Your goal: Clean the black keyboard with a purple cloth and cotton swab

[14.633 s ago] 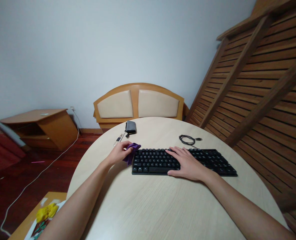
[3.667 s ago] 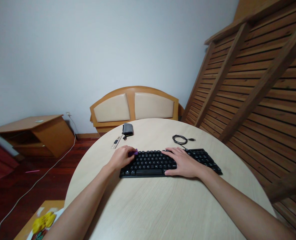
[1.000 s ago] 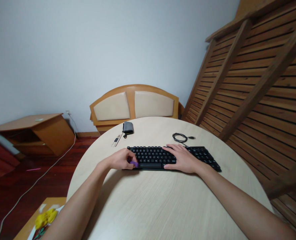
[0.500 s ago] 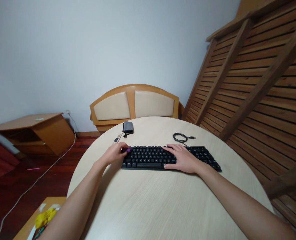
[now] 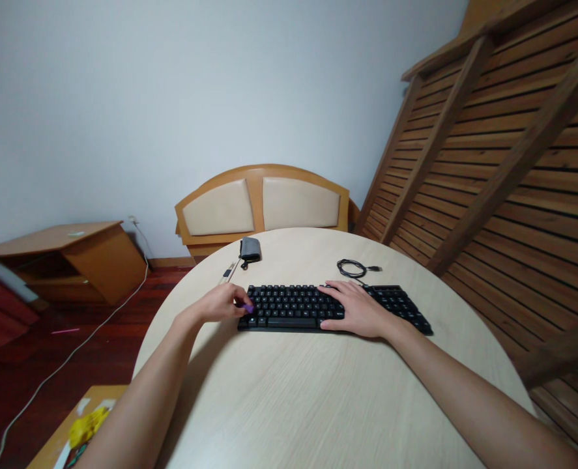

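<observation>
The left hand (image 5: 223, 303) is curled in, fingers and thumb pinched together on a purple cloth (image 5: 248, 308), of which only a small bunched bit pokes out past the fingertips, over the left end of a black keyboard (image 5: 289, 307); the rest of the cloth is hidden in the grip. The keyboard lies flat on the pale round counter (image 5: 328, 391), stretching from the left hand's fingertips to the right hand (image 5: 358, 311) and on past it. That right hand is spread open, palm down, fingers reaching toward the back edge of the keys and thumb near the front edge, resting on the keyboard without gripping anything else; the number pad shows to the right of it. Just ahead of the right hand, a black cable (image 5: 351, 268) lies in a loose coil, its plug end pointing off to the right. Ahead of the left hand and slightly to its right sits a small grey pouch (image 5: 250, 248), and between that hand and the pouch lies a thin, light-coloured strip with a dark piece on it (image 5: 228, 273), too small to make out. Beyond both hands, past the counter's far edge, stands a wooden headboard (image 5: 257, 202) with cream panels
</observation>
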